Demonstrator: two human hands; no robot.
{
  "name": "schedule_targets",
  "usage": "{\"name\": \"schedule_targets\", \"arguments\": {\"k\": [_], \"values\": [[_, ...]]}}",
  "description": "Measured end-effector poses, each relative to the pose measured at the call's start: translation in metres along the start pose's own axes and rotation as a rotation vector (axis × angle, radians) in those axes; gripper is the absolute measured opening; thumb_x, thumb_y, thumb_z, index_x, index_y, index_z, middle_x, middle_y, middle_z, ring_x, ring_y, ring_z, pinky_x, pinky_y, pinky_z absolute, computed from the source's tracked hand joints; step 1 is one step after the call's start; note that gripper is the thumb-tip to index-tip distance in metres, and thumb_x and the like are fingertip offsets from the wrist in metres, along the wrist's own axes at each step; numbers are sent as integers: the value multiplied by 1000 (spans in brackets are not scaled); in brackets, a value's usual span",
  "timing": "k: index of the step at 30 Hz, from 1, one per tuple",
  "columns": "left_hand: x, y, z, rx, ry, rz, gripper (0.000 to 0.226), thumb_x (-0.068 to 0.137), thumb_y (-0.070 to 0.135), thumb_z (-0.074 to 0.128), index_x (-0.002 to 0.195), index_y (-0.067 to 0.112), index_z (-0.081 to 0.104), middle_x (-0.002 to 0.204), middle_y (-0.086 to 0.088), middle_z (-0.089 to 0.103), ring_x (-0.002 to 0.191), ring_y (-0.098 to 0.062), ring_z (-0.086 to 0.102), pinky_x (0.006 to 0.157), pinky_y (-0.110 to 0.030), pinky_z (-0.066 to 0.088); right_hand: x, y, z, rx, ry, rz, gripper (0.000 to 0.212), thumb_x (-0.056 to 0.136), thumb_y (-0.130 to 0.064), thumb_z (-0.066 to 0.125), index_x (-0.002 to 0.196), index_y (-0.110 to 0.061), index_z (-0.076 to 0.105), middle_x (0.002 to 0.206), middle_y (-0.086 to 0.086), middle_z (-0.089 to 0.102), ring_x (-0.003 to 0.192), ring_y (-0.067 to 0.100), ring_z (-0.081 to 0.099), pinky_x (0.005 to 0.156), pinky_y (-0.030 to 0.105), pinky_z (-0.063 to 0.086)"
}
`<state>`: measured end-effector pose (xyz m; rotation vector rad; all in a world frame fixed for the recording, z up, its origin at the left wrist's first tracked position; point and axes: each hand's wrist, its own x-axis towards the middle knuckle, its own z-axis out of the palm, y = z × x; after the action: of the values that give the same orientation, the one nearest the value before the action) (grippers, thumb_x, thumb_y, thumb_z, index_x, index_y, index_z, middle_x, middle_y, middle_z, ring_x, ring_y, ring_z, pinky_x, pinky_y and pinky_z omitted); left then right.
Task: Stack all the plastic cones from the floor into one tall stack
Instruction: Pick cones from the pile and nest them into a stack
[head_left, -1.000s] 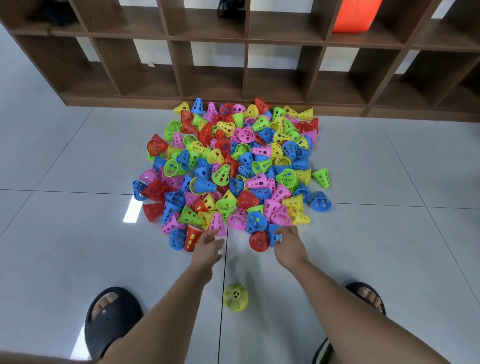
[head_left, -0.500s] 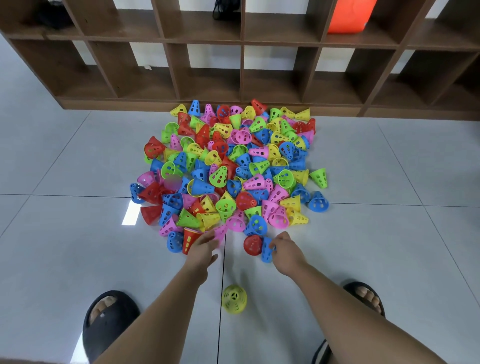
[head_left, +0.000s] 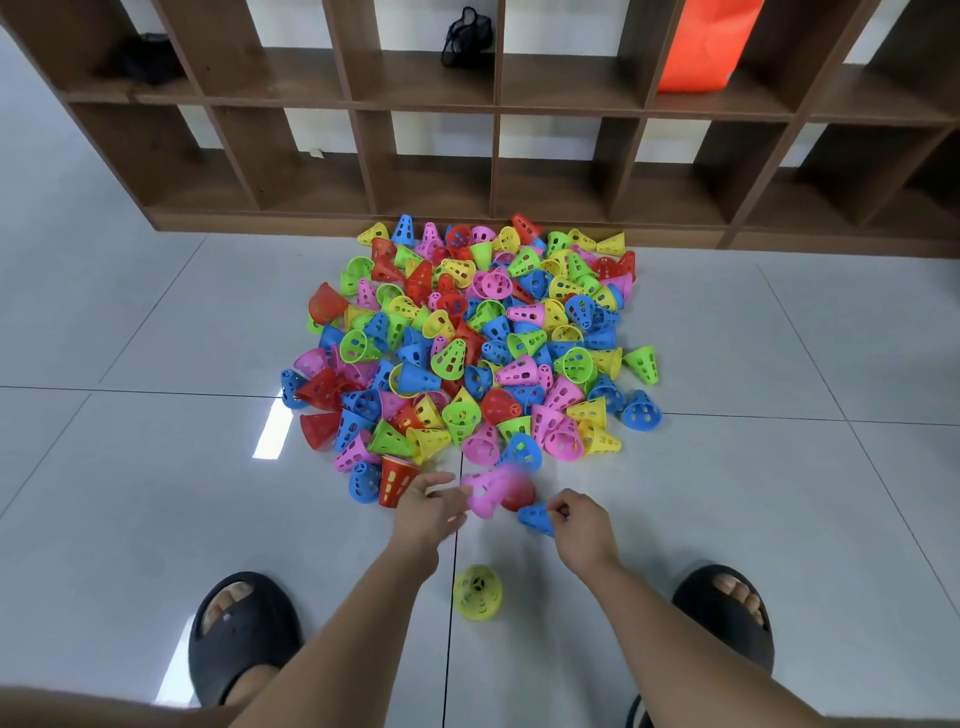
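One yellow cone (head_left: 478, 592) stands on the floor (head_left: 156, 519), nearer than both grips and between them. The right grip (head_left: 582, 530) pinches one blue cone (head_left: 535, 517). One blurred pink cone (head_left: 488, 491) sits just beyond the left grip (head_left: 428, 512), whose fingers are loosely spread; whether it holds the cone, I cannot tell. Farther off lies one heap of cones (head_left: 467, 353), too many to count.

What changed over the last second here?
The left hand has dragged a pink cone from the near edge of the pile toward the person; blur hides its grip. The right hand still pinches the blue cone and has drawn it back from the red cone. The pile and the lone yellow cone stayed put.
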<state>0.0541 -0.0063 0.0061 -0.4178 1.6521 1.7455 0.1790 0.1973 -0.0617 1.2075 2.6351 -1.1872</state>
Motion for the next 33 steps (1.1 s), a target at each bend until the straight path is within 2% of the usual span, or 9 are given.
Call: {"name": "schedule_targets", "arguments": {"k": [4,7,9,12,16,19,26,29,33], "values": [[-16,-2,6,211,-281,-87,26,93,13,81,117,8,74,95,-6,79,79,-17,70,72,-30,59,-4,-5,-5,131,64,86,13,95,-8,63,93,-18,70,92,2,72,89,26,67,74,28,46],[-22,-8,2,347,-350,-81,15,99,17,73,112,11,79,97,-3,80,82,-14,71,74,-28,56,-4,-9,-11,201,85,141,13,96,-10,61,97,-17,72,96,5,75,88,28,70,75,32,53],[-25,-12,-4,413,-349,-71,14,100,18,70,107,14,82,94,0,79,81,-13,69,72,-27,54,-4,-13,-13,270,86,184,12,95,-12,62,97,-20,71,95,6,76,83,27,73,75,37,58],[-26,-20,-15,483,-312,-66,16,100,20,68,103,17,84,95,-1,79,86,-15,68,74,-28,54,-10,-22,-15,495,23,270,8,95,-9,64,99,-15,68,95,12,74,69,22,72,63,36,55],[-28,-35,-31,556,-237,-57,15,101,20,67,100,15,81,88,1,73,79,-15,62,60,-20,49,-20,-35,-17,791,-144,389,17,97,-6,64,112,-13,63,99,16,73,69,20,69,60,31,52],[-27,-50,-41,551,-176,-47,16,103,20,65,101,12,79,87,-3,70,78,-16,60,59,-22,51,-26,-43,-18,917,-337,442,21,100,-6,64,120,-12,66,98,10,75,71,18,67,61,29,51],[-22,-71,-44,504,-50,-67,15,102,13,62,101,1,71,85,-14,69,74,-22,65,62,-31,62,-38,-45,-9,696,-706,382,26,95,0,59,116,-13,68,94,8,72,67,16,61,58,26,43],[-20,-77,-44,508,-19,-96,10,96,12,67,98,3,71,86,-19,74,72,-25,68,68,-37,66,-45,-45,0,529,-762,333,30,90,1,54,108,-15,72,89,7,72,72,21,61,58,26,41],[-18,-79,-46,575,13,-96,7,93,11,68,98,6,72,92,-17,78,72,-22,69,65,-33,62,-46,-46,12,433,-757,279,22,93,-6,61,101,-20,76,88,6,74,76,21,62,61,27,42]]}}
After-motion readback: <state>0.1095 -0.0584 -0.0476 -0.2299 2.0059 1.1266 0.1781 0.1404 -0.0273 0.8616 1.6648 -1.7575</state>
